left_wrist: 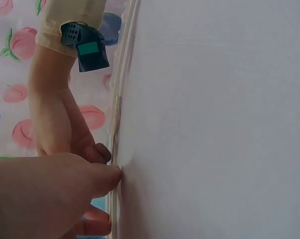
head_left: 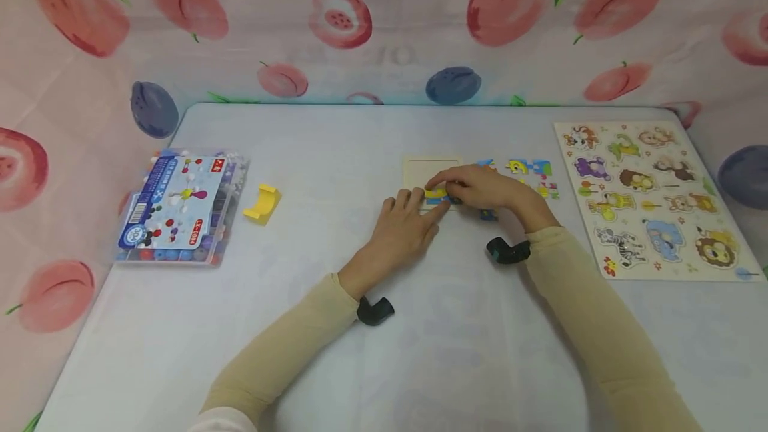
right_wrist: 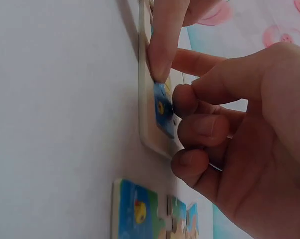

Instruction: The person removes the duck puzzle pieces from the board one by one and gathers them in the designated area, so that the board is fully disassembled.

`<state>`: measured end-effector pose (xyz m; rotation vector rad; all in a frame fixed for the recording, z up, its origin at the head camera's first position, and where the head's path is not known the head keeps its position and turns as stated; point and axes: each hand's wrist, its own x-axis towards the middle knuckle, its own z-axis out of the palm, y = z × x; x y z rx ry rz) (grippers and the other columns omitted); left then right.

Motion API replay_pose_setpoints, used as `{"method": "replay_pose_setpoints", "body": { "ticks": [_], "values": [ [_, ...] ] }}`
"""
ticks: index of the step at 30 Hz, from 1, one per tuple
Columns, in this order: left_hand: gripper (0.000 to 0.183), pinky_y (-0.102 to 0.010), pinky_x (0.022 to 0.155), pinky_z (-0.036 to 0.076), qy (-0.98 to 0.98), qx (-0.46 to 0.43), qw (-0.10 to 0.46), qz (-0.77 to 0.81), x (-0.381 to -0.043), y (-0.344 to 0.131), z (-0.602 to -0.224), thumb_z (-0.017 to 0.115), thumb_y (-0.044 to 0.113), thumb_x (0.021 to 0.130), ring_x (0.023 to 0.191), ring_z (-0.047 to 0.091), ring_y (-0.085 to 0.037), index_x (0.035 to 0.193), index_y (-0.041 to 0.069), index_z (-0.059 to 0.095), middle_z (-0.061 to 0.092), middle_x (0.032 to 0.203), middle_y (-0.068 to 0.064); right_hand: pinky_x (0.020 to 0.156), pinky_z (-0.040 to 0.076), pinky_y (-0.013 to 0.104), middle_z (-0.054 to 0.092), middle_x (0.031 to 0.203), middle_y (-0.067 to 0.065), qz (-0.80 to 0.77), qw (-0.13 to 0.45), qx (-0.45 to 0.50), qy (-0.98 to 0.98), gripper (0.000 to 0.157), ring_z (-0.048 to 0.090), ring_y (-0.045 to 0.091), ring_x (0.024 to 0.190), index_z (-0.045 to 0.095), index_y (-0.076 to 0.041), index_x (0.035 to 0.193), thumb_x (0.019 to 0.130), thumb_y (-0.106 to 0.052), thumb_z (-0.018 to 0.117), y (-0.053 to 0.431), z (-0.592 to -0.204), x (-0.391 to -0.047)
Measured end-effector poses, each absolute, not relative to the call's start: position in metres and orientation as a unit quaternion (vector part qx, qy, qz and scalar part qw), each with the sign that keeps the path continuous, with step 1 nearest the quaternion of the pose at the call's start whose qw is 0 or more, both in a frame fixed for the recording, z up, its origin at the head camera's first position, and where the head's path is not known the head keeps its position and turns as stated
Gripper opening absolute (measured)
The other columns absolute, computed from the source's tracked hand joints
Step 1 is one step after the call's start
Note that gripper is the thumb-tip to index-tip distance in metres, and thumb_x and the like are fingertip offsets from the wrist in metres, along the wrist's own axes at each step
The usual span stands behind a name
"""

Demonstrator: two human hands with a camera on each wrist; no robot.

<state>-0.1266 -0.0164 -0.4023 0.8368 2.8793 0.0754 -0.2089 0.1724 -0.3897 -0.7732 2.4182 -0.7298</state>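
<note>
A small wooden puzzle tray lies on the table with blue and yellow pieces in its near part. My left hand lies at its near edge, fingers spread. In the right wrist view, the left hand's fingertip presses beside a blue puzzle piece near the tray's corner. My right hand reaches over the tray from the right, its fingers curled and its thumb and fingertips at that blue piece. In the left wrist view, the left hand hides the puzzle.
Loose puzzle pieces lie right of the tray, some behind my right hand. Farther right is an animal puzzle board. On the left are a clear box of beads and a yellow curved block. Dark wrist cameras sit at both cuffs.
</note>
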Motion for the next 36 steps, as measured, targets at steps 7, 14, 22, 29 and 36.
{"method": "replay_pose_setpoints", "body": {
  "ticks": [7,14,22,29,36],
  "values": [
    [0.048,-0.036,0.089,0.035,0.955,0.284,0.079,0.032,-0.128,-0.019,-0.404,0.039,0.04,0.1,0.12,0.031,-0.027,0.147,0.037,0.03,0.031,0.135,-0.01,0.071,0.04,0.033,0.06,0.116,0.006,-0.285,0.241,-0.289,0.882,0.031,0.049,0.02,0.078,0.062,-0.014,0.116,0.099,-0.009,0.038,0.164,-0.39,-0.214],
    [0.05,-0.045,0.103,0.032,0.956,0.273,0.102,0.041,-0.129,-0.02,-0.403,0.039,0.043,0.1,0.137,0.021,-0.032,0.148,0.039,0.026,0.018,0.153,-0.019,0.076,0.041,0.034,0.053,0.102,0.006,-0.309,0.241,-0.289,0.873,0.021,0.048,0.021,0.083,0.062,-0.013,0.108,0.096,-0.011,0.044,0.163,-0.392,-0.217],
    [0.048,-0.046,0.102,0.031,0.961,0.249,0.115,0.031,-0.128,-0.014,-0.402,0.036,0.046,0.1,0.138,0.02,-0.032,0.147,0.04,0.028,0.018,0.154,-0.019,0.068,0.046,0.034,0.061,0.094,0.003,-0.339,0.231,-0.303,0.86,0.012,0.055,0.019,0.079,0.058,-0.014,0.107,0.096,-0.014,0.052,0.164,-0.398,-0.218],
    [0.048,-0.046,0.099,0.034,0.959,0.264,0.098,0.025,-0.13,-0.017,-0.402,0.038,0.046,0.099,0.134,0.024,-0.032,0.146,0.04,0.029,0.022,0.151,-0.02,0.065,0.044,0.032,0.06,0.094,0.003,-0.367,0.192,-0.277,0.867,0.014,0.051,0.019,0.074,0.058,-0.016,0.108,0.098,-0.021,0.051,0.171,-0.393,-0.211],
    [0.048,-0.044,0.095,0.035,0.955,0.286,0.075,0.038,-0.132,-0.022,-0.404,0.043,0.045,0.098,0.13,0.028,-0.031,0.145,0.038,0.034,0.026,0.148,-0.019,0.062,0.041,0.028,0.058,0.091,0.001,-0.38,0.154,-0.251,0.877,0.012,0.049,0.019,0.073,0.059,-0.016,0.104,0.097,-0.023,0.052,0.196,-0.386,-0.2]
  ]
}}
